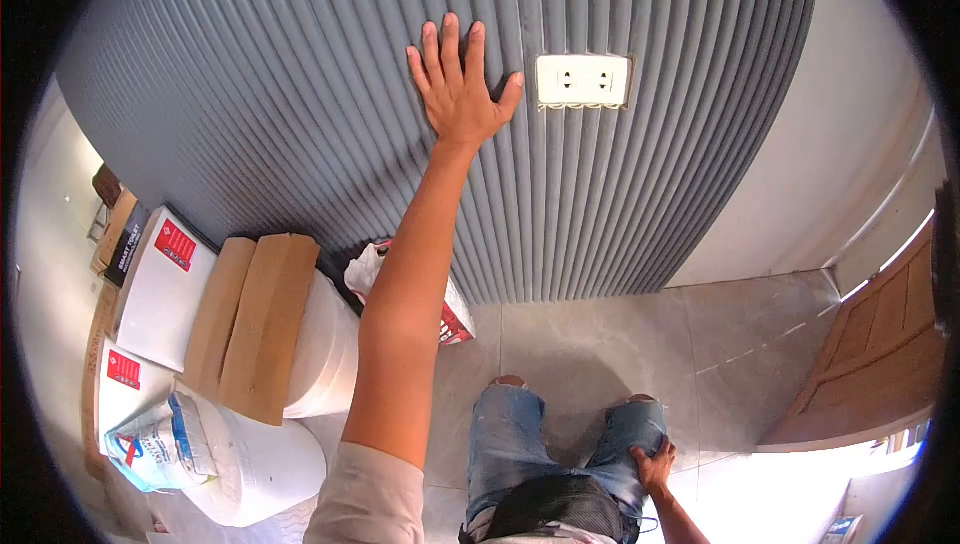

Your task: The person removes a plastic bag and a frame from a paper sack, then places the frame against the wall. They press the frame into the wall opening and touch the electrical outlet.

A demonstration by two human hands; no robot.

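Observation:
My left hand lies flat with its fingers spread on the grey ribbed wall panel. Just right of its thumb, a white double socket is set into the panel, with a rough lower edge. My right hand rests on my thigh and knee, on the blue jeans, low in the view. Its fingers are apart, and I see nothing in it.
At the left stand white boxes with red labels, brown cardboard, a white bucket and a plastic bag. A red and white bag sits by the panel's foot. A wooden door is at the right.

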